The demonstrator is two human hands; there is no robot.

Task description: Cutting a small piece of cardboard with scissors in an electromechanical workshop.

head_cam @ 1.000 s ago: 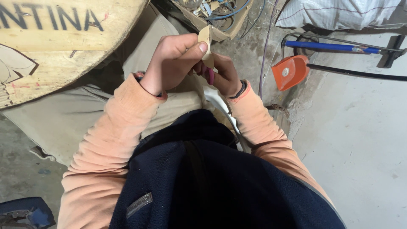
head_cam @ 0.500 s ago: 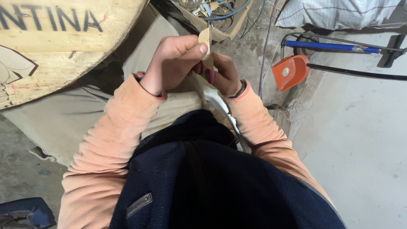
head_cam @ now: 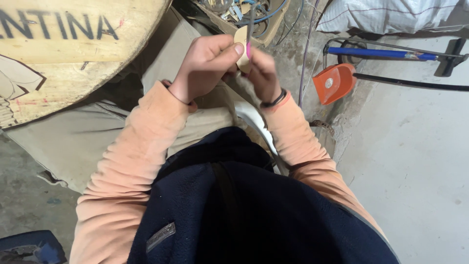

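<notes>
My left hand [head_cam: 205, 66] is closed around a small pale wooden piece [head_cam: 240, 38], with the thumb pressed on its face. My right hand [head_cam: 262, 73] touches the same piece from the right and pinches a thin pink-handled tool [head_cam: 248, 49] against it. A grey cord [head_cam: 246, 90] hangs from between the two hands toward my lap. Both hands are held up close together in front of my chest, above my beige trousers. A black band sits on my right wrist.
A large round wooden board with painted letters [head_cam: 53, 54] leans at the upper left. An orange dustpan [head_cam: 334, 83] and a blue-handled tool [head_cam: 376, 51] lie on the concrete floor at right. Tangled wires [head_cam: 254, 12] fill a box behind my hands. A white sack [head_cam: 391, 14] lies top right.
Both hands have stayed together on the wooden piece. The right hand has shifted slightly, and the pink tool now shows more beside the piece.
</notes>
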